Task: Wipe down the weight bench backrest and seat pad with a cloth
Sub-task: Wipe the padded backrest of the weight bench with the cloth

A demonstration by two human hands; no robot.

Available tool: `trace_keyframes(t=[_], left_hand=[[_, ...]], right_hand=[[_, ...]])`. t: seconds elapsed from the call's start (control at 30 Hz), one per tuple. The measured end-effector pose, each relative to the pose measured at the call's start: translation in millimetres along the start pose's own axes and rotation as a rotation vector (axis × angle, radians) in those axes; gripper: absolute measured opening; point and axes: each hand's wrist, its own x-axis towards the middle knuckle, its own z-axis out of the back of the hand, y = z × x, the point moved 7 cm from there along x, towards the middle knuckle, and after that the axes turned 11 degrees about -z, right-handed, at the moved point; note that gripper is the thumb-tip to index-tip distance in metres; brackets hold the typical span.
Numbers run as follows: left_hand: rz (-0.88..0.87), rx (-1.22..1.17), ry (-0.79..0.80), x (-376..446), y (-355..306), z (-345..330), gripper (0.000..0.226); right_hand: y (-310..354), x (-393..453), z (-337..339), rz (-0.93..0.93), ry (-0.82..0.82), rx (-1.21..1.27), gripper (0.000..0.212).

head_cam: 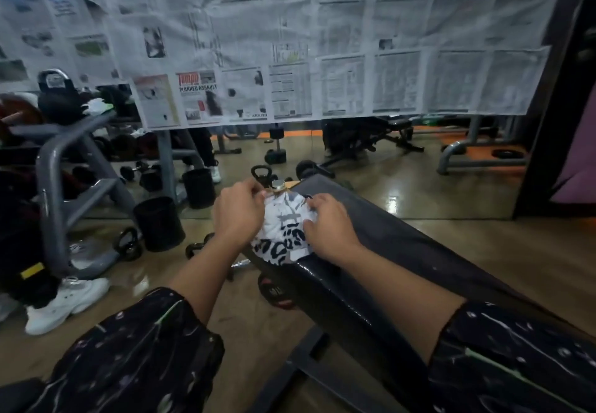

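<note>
A long black padded weight bench (403, 251) runs from the lower right up toward the middle of the view. A white cloth with black leopard-like spots (283, 232) lies bunched on the bench's far left part, hanging a little over its left edge. My left hand (240, 211) grips the cloth's upper left side with curled fingers. My right hand (329, 225) pinches its right side, fingers curled into the fabric. Both forearms reach forward from dark patterned sleeves.
Two black bins (159, 224) stand on the wooden floor left of the bench, beside kettlebells (129, 245) and dumbbells. A grey rack (58, 187) and white shoes (64, 303) are at left. A mirror wall partly covered with newspaper (290, 58) is ahead.
</note>
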Motion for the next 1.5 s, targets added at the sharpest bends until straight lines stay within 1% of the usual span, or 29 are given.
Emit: trace_keyframes(t=[0.07, 0.1, 0.17, 0.23, 0.33, 0.43, 0.47, 0.53, 0.6, 0.63, 0.67, 0.73, 0.8, 0.83, 0.9, 1.0, 1.07, 1.13, 1.23, 1.33, 1.4, 1.5], left_hand=[[0.013, 0.058, 0.085, -2.0, 15.3, 0.7, 0.020], [0.023, 0.039, 0.105, -3.7, 23.1, -0.6, 0.022], [0.049, -0.039, 0.103, -6.7, 38.0, -2.7, 0.027], [0.040, -0.121, 0.095, -11.9, 44.6, -5.9, 0.032], [-0.079, -0.206, 0.107, -24.8, 34.2, -13.9, 0.027], [-0.212, -0.205, 0.101, -31.5, 27.8, -21.9, 0.025], [-0.233, -0.210, 0.101, -32.7, 30.3, -25.2, 0.029], [-0.269, -0.212, 0.120, -36.1, 35.5, -31.6, 0.037], [-0.332, -0.201, 0.181, -41.3, 34.0, -38.6, 0.043], [-0.341, -0.205, 0.221, -43.2, 33.3, -43.0, 0.047], [-0.327, -0.217, 0.252, -44.1, 33.9, -47.1, 0.052], [-0.271, -0.236, 0.287, -45.4, 37.9, -53.8, 0.061], [-0.277, -0.233, 0.313, -48.4, 39.0, -59.1, 0.069], [-0.293, -0.223, 0.325, -50.2, 39.6, -61.3, 0.073], [-0.321, -0.197, 0.342, -52.4, 43.9, -65.3, 0.079], [-0.363, -0.178, 0.351, -55.8, 51.0, -66.0, 0.090], [-0.438, -0.108, 0.380, -61.6, 51.2, -67.2, 0.090], [-0.484, -0.026, 0.398, -64.3, 50.1, -68.0, 0.090], [-0.452, 0.020, 0.411, -62.4, 49.5, -70.4, 0.094], [-0.450, 0.046, 0.395, -60.9, 46.2, -71.8, 0.093], [-0.449, 0.055, 0.395, -61.8, 46.1, -72.7, 0.093], [-0.456, 0.065, 0.381, -62.4, 45.5, -71.6, 0.091]], right_hand=[[9.4, -4.6, -0.7, 0.045, -0.047, -0.177, 0.046], [15.1, -6.6, -0.8, 0.087, -0.067, -0.204, 0.047], [31.5, -9.9, -3.7, 0.198, -0.082, -0.174, 0.045], [46.0, -8.4, -18.5, 0.273, -0.034, -0.201, 0.045], [51.4, -2.3, -56.8, 0.241, 0.124, -0.349, 0.050], [51.5, 2.8, -75.9, 0.219, 0.151, -0.363, 0.052], [51.4, 1.2, -77.7, 0.256, 0.152, -0.376, 0.053], [46.8, -7.0, -75.2, 0.401, 0.179, -0.424, 0.056], [28.5, -13.7, -63.6, 0.507, 0.228, -0.414, 0.051], [15.3, -12.7, -54.8, 0.504, 0.249, -0.380, 0.048], [2.2, -6.2, -45.9, 0.459, 0.261, -0.339, 0.046], [-15.4, 16.1, -36.3, 0.320, 0.263, -0.303, 0.045], [-9.9, 40.2, -41.5, 0.223, 0.274, -0.346, 0.046], [0.4, 48.4, -48.8, 0.205, 0.285, -0.363, 0.047], [25.3, 53.6, -65.9, 0.231, 0.284, -0.366, 0.047], [46.3, 33.7, -77.9, 0.341, 0.222, -0.361, 0.048], [37.5, 16.4, -72.2, 0.426, 0.217, -0.362, 0.049], [16.6, 8.2, -58.7, 0.469, 0.259, -0.335, 0.048], [-14.6, 30.4, -39.5, 0.306, 0.278, -0.286, 0.045], [-1.4, 63.5, -49.7, 0.183, 0.275, -0.369, 0.047], [17.9, 67.5, -66.0, 0.176, 0.302, -0.392, 0.048], [29.0, 45.1, -71.6, 0.287, 0.299, -0.381, 0.048]])
